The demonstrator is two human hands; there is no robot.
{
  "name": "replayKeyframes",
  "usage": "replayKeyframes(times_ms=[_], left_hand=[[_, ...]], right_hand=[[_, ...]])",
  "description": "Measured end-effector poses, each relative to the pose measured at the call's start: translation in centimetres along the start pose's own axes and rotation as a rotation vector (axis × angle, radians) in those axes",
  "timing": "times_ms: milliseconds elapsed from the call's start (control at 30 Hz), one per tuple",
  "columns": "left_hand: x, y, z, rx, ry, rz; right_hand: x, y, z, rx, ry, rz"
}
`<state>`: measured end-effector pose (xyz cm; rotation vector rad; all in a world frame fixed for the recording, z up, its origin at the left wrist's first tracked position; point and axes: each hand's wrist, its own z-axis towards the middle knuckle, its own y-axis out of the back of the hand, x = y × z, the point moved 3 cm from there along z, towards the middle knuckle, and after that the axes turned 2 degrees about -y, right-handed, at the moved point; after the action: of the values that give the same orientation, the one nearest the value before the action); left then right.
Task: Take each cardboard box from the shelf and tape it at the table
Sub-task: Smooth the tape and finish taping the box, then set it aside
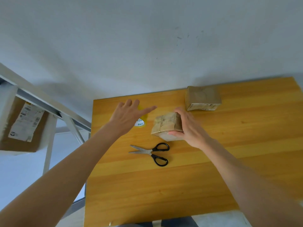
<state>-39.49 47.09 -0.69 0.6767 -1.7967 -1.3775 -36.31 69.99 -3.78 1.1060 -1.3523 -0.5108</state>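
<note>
A small cardboard box (164,125) stands tilted on the wooden table (213,169), and my right hand (186,126) grips its right end with fingers over the top and thumb under the near edge. My left hand (127,115) hovers with fingers spread above a yellow tape roll (142,122), which it largely hides; only a white label reading "MADE" shows. A second, larger cardboard box (202,98) with a label on its near side sits at the table's back edge.
Black-handled scissors (153,153) lie open on the table just in front of the small box. At the left stands a white metal shelf (49,110) holding a large labelled cardboard box (21,126). A white wall runs behind the table.
</note>
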Motion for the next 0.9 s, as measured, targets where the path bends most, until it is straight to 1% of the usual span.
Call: replayKeyframes(times_ms=[100,167,267,367,467,667,733,800,900], left_hand=[[0.0,0.8,0.1,-0.031,-0.056,0.026],[0.9,1.3,-0.2,-0.045,-0.088,0.084],[2.4,1.3,-1.0,0.013,-0.117,0.178],[2.4,1.0,-1.6,0.071,-0.141,0.171],[1.1,0.8,-1.4,0.083,-0.172,0.136],[-1.5,0.3,0.3,0.101,-0.167,0.022],[-1.7,0.4,0.8,0.096,-0.153,0.006],[-1.7,0.6,1.0,0.116,-0.132,-0.018],[-1.6,0.9,1.2,0.145,-0.1,-0.054]], right_hand=[[0.3,-0.7,-0.2,-0.028,-0.011,0.106],[1.0,-1.6,0.0,-0.037,-0.004,0.178],[2.1,-2.8,0.8,-0.028,0.04,0.196],[2.2,-3.0,1.3,-0.024,0.074,0.185],[0.9,-2.7,1.4,-0.029,0.051,0.127],[-1.1,-2.3,0.9,-0.072,-0.005,-0.137],[-1.1,-2.5,0.4,-0.138,0.006,-0.211],[-0.3,-2.7,-0.4,-0.257,0.108,-0.278],[1.4,-4.4,-2.4,-0.429,0.408,-0.378]])
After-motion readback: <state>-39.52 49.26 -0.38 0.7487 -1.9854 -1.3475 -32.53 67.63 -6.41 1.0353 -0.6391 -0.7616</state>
